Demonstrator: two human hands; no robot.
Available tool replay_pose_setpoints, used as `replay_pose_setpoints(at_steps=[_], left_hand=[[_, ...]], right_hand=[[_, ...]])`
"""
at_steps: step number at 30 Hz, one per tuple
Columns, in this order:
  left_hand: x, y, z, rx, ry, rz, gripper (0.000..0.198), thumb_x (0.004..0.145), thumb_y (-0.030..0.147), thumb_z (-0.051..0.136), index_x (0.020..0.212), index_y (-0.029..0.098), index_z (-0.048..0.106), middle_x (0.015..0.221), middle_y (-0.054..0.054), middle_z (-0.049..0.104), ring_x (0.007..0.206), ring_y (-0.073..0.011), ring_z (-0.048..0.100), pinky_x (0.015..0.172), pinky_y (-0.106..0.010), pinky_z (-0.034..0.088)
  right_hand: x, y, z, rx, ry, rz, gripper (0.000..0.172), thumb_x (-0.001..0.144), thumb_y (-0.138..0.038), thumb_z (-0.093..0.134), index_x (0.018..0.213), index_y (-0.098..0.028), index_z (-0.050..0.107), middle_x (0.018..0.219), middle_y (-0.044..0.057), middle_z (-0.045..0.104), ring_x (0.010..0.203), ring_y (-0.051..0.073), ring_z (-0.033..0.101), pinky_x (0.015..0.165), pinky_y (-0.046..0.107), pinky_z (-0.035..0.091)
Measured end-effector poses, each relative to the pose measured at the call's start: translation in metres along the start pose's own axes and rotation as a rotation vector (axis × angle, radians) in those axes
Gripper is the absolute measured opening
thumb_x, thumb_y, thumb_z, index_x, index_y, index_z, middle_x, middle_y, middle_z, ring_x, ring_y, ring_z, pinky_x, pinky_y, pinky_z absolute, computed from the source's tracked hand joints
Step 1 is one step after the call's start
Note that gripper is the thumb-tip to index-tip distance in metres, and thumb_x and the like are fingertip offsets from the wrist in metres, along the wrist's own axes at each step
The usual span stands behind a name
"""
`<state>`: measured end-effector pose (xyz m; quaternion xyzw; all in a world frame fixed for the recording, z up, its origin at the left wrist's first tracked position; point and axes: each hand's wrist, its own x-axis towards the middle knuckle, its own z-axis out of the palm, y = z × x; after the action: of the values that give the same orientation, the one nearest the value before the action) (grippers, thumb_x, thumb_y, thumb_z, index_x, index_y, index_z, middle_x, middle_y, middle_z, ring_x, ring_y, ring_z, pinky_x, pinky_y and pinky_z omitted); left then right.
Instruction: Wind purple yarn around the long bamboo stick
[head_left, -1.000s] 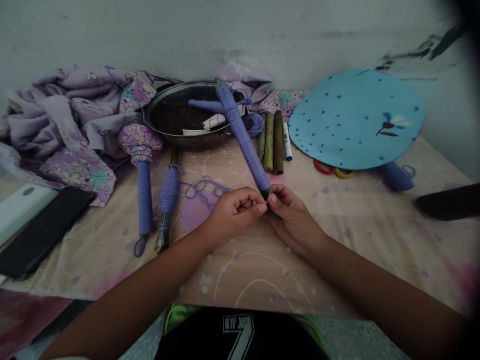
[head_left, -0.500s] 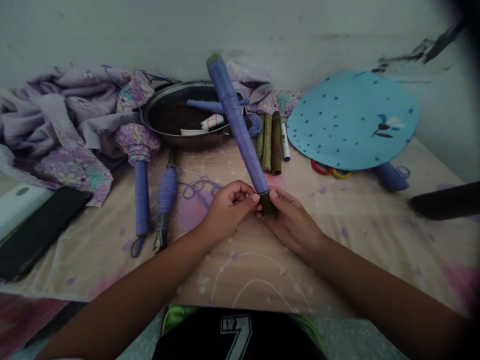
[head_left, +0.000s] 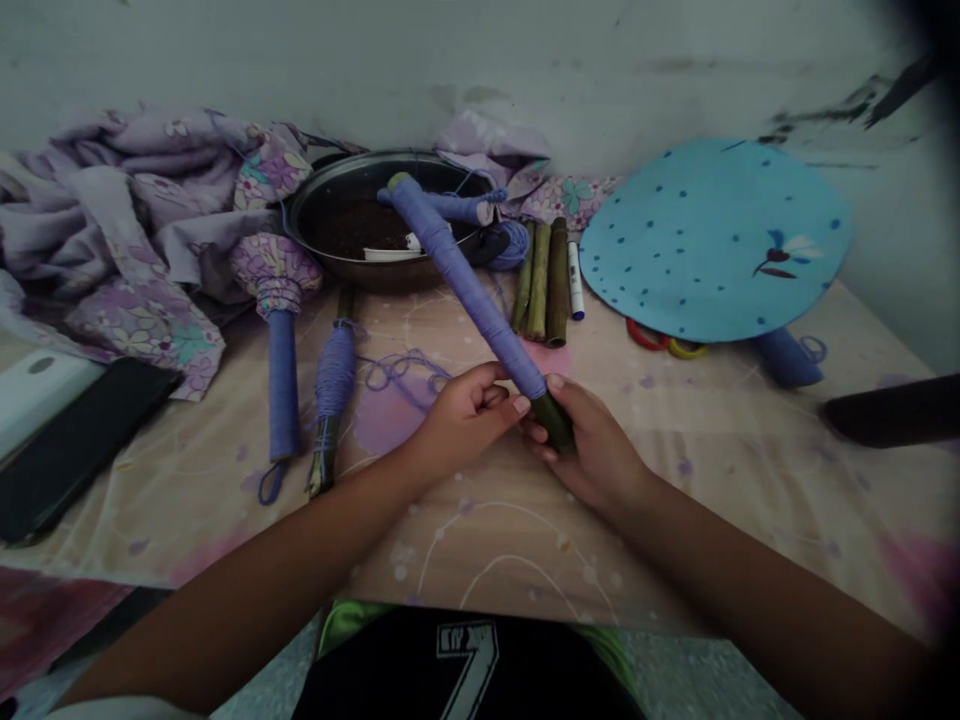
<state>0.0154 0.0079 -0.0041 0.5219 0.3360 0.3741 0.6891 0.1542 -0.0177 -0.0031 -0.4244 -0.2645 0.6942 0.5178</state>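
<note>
A bamboo stick wound with purple yarn slants up and away over the table, its near end bare and green. My right hand is closed round that bare end, thumb lying on the last turns of yarn. From the left side, my left hand pinches at the lower edge of the winding, its fingertips against the stick. Whether a strand of yarn is between those fingertips cannot be seen. Left of my hands lie a thin stick wound with loose yarn and a purple-wrapped handle with a floral cloth head.
Behind the stick stands a dark pan with brown contents. Bamboo pieces and a marker lie right of it, then a blue dotted fan-shaped sheet over scissors handles. Bunched cloth and a black phone are left.
The stick's far end has dropped and swung left, and its near end has shifted slightly right. More of the bare green end shows. Both hands stay at the near end.
</note>
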Motion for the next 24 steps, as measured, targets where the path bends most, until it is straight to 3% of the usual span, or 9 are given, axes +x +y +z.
replay_pose_setpoints(at_steps=[3,7,11,14,18,24], left_hand=[[-0.002,0.0016,-0.001,0.002,0.018,0.02,0.031,0.074,0.033,0.064,0.097,0.014,0.054,0.053,0.008,0.042,0.052,-0.0095,0.055,0.05,-0.02,0.044],[-0.0032,0.0047,-0.0026,0.176,0.102,0.073,0.025,0.076,0.029,0.061,0.093,0.013,0.054,0.05,0.009,0.034,0.045,-0.0045,0.041,0.044,-0.016,0.031],[-0.0031,0.0042,-0.0008,0.224,0.095,0.088,0.027,0.074,0.03,0.063,0.091,0.013,0.052,0.051,0.011,0.029,0.042,-0.0024,0.029,0.041,-0.015,0.023],[-0.0024,0.0036,0.0008,0.159,0.045,0.016,0.033,0.073,0.033,0.065,0.095,0.013,0.05,0.052,0.01,0.038,0.043,-0.003,0.037,0.043,-0.015,0.026],[-0.0009,0.0033,-0.0013,0.042,-0.051,-0.057,0.041,0.073,0.038,0.066,0.102,0.013,0.05,0.063,0.002,0.057,0.053,-0.0089,0.057,0.052,-0.019,0.04],[-0.0017,0.0008,-0.0051,-0.102,-0.181,-0.052,0.037,0.073,0.036,0.068,0.098,0.014,0.051,0.065,0.001,0.061,0.057,-0.0134,0.064,0.062,-0.026,0.051]], right_hand=[[-0.0006,0.0025,0.0,-0.053,-0.036,-0.046,0.023,0.077,-0.039,0.06,0.069,-0.018,0.053,0.058,-0.002,0.052,0.049,0.009,0.048,0.041,0.02,0.036],[-0.0011,0.0067,0.0006,-0.147,-0.044,-0.14,0.022,0.082,-0.038,0.057,0.072,-0.019,0.057,0.06,-0.002,0.054,0.056,0.009,0.05,0.056,0.023,0.041],[-0.0018,0.0077,0.0013,-0.127,-0.038,-0.104,0.021,0.083,-0.035,0.05,0.068,-0.019,0.051,0.054,-0.003,0.048,0.046,0.008,0.045,0.045,0.022,0.033],[-0.0018,0.007,0.0004,-0.057,-0.076,-0.085,0.017,0.076,-0.035,0.051,0.071,-0.019,0.049,0.055,-0.005,0.047,0.04,0.007,0.04,0.039,0.022,0.027],[-0.0015,0.0069,-0.0017,-0.083,-0.118,-0.093,0.016,0.07,-0.032,0.056,0.075,-0.017,0.05,0.058,-0.005,0.049,0.04,0.006,0.042,0.039,0.02,0.027],[-0.0018,0.0045,-0.0029,-0.093,-0.189,-0.073,0.024,0.076,-0.04,0.056,0.074,-0.016,0.053,0.055,-0.004,0.05,0.037,0.005,0.039,0.037,0.02,0.026]])
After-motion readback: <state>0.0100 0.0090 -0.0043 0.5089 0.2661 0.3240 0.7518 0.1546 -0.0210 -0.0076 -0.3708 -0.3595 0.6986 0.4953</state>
